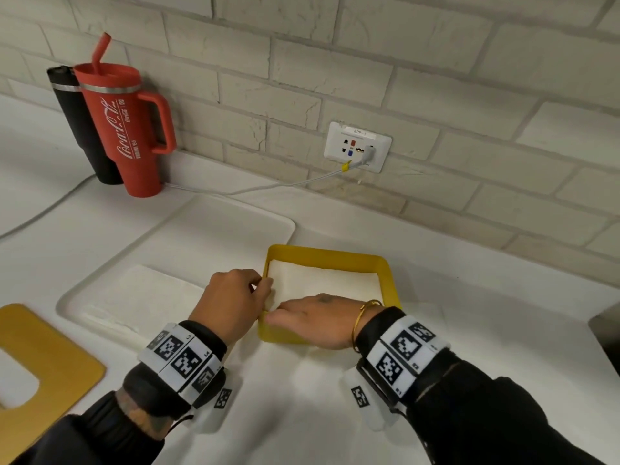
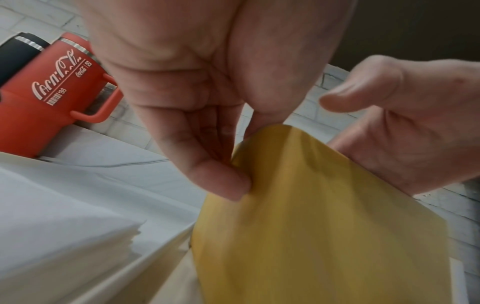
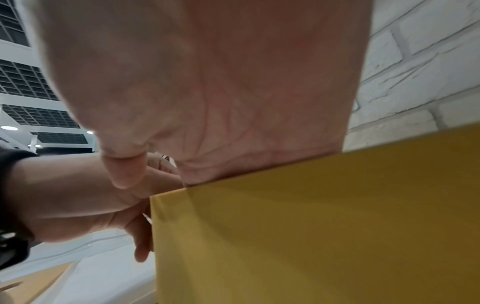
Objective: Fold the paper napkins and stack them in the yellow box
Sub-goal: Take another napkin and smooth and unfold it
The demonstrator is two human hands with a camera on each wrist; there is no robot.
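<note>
Behind yellow box [image 1: 385, 280]: wall socket [image 1: 358, 147], red tumbler [image 1: 122, 129]; box contents partly hidden.

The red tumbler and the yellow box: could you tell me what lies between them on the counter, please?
In the head view, the far corner of the white tray and a white cable lie between the red tumbler and yellow box.
</note>
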